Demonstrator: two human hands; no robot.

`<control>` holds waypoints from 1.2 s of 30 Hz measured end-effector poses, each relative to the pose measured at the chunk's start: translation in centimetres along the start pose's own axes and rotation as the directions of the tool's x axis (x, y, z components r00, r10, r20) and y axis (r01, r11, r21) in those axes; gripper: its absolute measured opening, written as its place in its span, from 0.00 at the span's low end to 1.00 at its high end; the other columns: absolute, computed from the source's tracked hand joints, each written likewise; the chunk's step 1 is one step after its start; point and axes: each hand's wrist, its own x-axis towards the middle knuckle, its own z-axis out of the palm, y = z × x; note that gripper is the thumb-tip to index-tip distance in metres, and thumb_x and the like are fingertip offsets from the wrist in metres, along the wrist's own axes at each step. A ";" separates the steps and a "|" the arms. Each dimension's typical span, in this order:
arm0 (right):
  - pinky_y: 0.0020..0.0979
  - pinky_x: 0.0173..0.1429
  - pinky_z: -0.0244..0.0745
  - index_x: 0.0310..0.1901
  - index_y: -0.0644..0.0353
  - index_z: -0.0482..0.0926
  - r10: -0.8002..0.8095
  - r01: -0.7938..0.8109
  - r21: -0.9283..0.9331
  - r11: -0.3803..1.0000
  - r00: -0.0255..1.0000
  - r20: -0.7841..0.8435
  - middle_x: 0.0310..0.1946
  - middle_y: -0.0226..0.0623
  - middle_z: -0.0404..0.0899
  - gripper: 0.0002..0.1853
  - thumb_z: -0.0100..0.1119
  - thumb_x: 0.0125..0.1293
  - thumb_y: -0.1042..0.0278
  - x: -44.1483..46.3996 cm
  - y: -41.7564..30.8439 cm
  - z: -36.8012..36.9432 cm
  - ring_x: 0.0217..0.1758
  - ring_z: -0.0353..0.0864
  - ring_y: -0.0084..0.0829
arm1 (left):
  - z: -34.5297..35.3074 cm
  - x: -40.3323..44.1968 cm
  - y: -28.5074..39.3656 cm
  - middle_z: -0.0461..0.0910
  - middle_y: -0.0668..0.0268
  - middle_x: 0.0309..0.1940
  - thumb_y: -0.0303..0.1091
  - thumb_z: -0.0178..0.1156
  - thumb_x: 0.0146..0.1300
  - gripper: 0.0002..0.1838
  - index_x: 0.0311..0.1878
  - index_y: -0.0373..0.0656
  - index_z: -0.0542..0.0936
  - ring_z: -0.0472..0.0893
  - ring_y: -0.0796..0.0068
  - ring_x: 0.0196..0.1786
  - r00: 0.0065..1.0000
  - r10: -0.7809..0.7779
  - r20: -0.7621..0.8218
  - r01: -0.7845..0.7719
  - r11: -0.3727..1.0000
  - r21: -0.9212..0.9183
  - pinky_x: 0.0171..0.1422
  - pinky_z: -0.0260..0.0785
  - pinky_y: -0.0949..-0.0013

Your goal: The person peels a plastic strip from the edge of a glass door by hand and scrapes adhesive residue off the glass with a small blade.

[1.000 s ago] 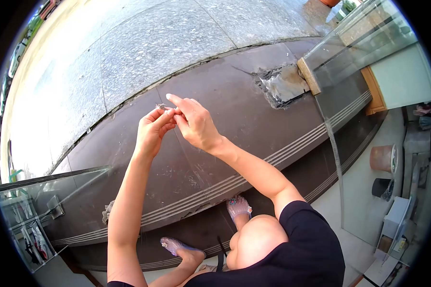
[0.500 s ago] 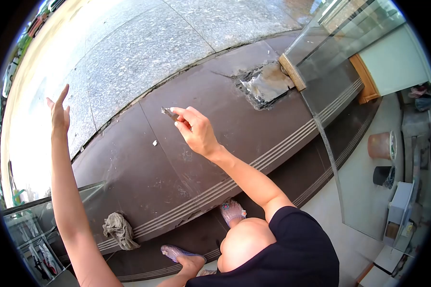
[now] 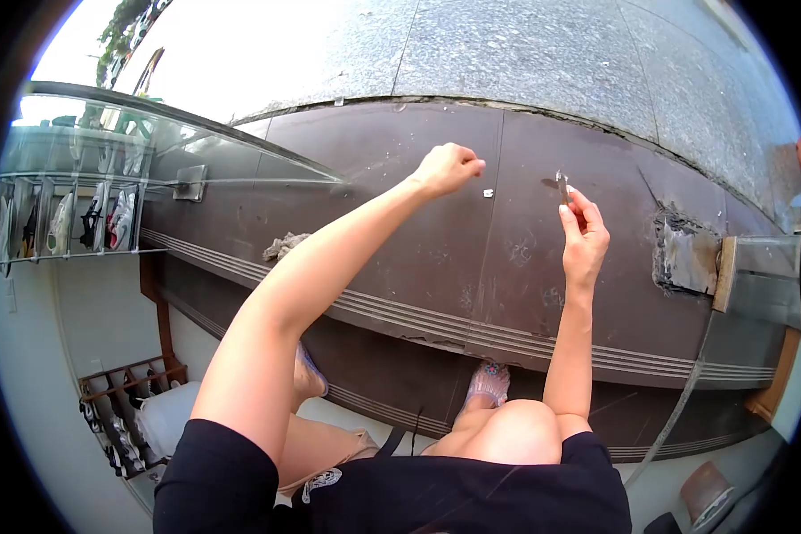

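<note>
My right hand (image 3: 585,240) is raised over the dark brown tiled step (image 3: 427,267). Thumb and fingertips pinch a small, thin, dark flat piece (image 3: 562,185) with whitish bits at its tip; its exact kind is unclear. To the left, my left hand (image 3: 448,171) hovers above the same step with its fingers curled in. Whatever those fingers may hold is hidden. A small white scrap (image 3: 488,193) lies on the tile between the two hands. Behind my left forearm sits a crumpled grey rag (image 3: 285,246), partly covered.
A glass door panel (image 3: 205,129) stands at the left, with shoe racks (image 3: 71,222) beyond it. On the right, a broken floor recess with a metal plate (image 3: 690,254) adjoins another glass door's base (image 3: 761,280). Grey granite paving (image 3: 525,58) lies beyond the step's chipped edge.
My view has swung left. My left hand, outstretched with spread fingers before, has come in over the step and curled up. My right hand keeps its pinch on the dark piece, now pointing upward.
</note>
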 end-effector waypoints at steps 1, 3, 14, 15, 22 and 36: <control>0.21 0.43 0.72 0.54 0.60 0.84 0.024 -0.023 -0.026 0.999 0.999 0.029 0.34 0.24 0.75 0.14 0.63 0.67 0.78 0.1 0.0 -0.4 0.36 0.73 0.17 | 2.0 -0.8 0.5 0.86 0.60 0.33 0.43 0.55 0.74 0.18 0.43 0.36 0.85 0.86 0.70 0.34 0.941 -0.151 0.304 0.228 0.944 -0.239 0.42 0.79 0.66; 0.21 0.44 0.71 0.55 0.61 0.84 0.045 -0.041 -0.051 0.998 0.997 0.067 0.35 0.23 0.74 0.15 0.63 0.68 0.78 0.3 0.2 -0.9 0.36 0.72 0.16 | 3.3 1.0 0.1 0.83 0.54 0.45 0.42 0.59 0.70 0.20 0.55 0.36 0.79 0.85 0.64 0.46 0.969 -0.128 0.209 0.170 0.965 -0.197 0.55 0.76 0.58; 0.21 0.46 0.69 0.56 0.63 0.84 -0.024 0.058 -0.146 0.988 0.975 0.219 0.36 0.22 0.75 0.15 0.61 0.69 0.79 -0.7 -1.4 2.4 0.39 0.71 0.16 | -1.7 -12.6 -3.3 0.79 0.58 0.60 0.38 0.61 0.67 0.19 0.59 0.41 0.78 0.75 0.57 0.66 0.876 0.364 0.316 -0.452 0.849 0.275 0.71 0.68 0.58; 0.21 0.45 0.69 0.55 0.64 0.83 -0.073 0.127 -0.164 0.978 0.951 0.301 0.35 0.23 0.75 0.14 0.61 0.69 0.79 -1.0 -3.1 3.9 0.38 0.71 0.16 | -1.8 -16.1 -5.6 0.76 0.60 0.63 0.41 0.63 0.66 0.19 0.58 0.45 0.78 0.70 0.59 0.71 0.816 0.371 0.442 -0.557 0.708 0.434 0.72 0.65 0.54; 0.27 0.39 0.69 0.53 0.63 0.83 -0.189 0.510 -0.235 0.827 0.646 0.740 0.30 0.33 0.71 0.15 0.60 0.65 0.82 -3.6 -11.3 14.5 0.31 0.71 0.26 | -5.3 -29.5 -23.1 0.54 0.51 0.77 0.37 0.70 0.54 0.39 0.71 0.56 0.69 0.58 0.50 0.78 0.945 0.296 0.140 -0.305 0.644 0.701 0.63 0.69 0.43; 0.30 0.37 0.68 0.48 0.63 0.84 0.113 0.607 -0.460 0.649 0.520 0.846 0.29 0.37 0.72 0.13 0.61 0.62 0.82 -8.9 -18.2 28.9 0.31 0.72 0.32 | -15.3 -45.7 -39.1 0.75 0.61 0.39 0.19 0.60 0.46 0.17 0.41 0.47 0.82 0.75 0.60 0.44 0.908 0.150 -0.391 0.006 0.929 0.371 0.49 0.71 0.59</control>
